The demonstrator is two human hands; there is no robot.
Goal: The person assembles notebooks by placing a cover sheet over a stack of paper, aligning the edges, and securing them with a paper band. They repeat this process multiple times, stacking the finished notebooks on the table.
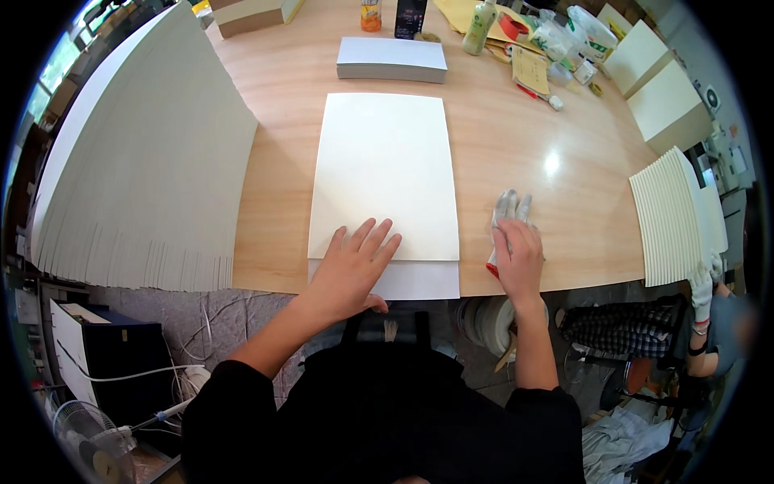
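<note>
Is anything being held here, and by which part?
The left hand rests on the near end of the cream sheet, no grip visible. The right hand covers part of a white work glove; whether that is gripped cannot be told.

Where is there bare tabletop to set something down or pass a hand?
Widest: tabletop between the white glove at the right hand and the ridged paper stack at right. Narrower: the strip between the tall paper stack and the cream sheet under the left hand. Crowded: the far right, with pale green bottle, red tape roll and plastic bag.
</note>
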